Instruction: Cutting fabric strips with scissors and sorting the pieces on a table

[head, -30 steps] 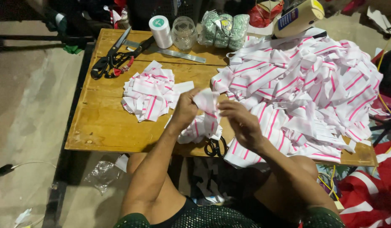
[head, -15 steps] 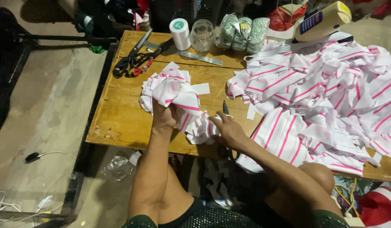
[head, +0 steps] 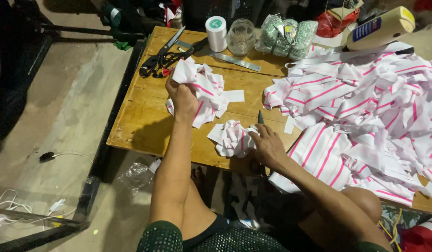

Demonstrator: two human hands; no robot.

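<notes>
On the worn yellow wooden table [head: 146, 126], the left hand [head: 181, 95] is bunched tight around a wad from the small pile of white fabric scraps with pink stripes [head: 204, 91], pressing it down near the table's left half. The right hand [head: 267, 147] rests just beside a second crumpled striped bundle [head: 232, 137] at the front edge, fingers curled around small scissors whose dark pointed blade tip [head: 260, 116] sticks up past the knuckles. To the right there's a huge heap of white-and-pink striped strips [head: 365, 107] covering that whole side. Along the back: big black-handled shears [head: 167, 53], a white thread spool [head: 216, 33], a clear glass jar [head: 240, 37] and a flat metal ruler [head: 232, 59].
</notes>
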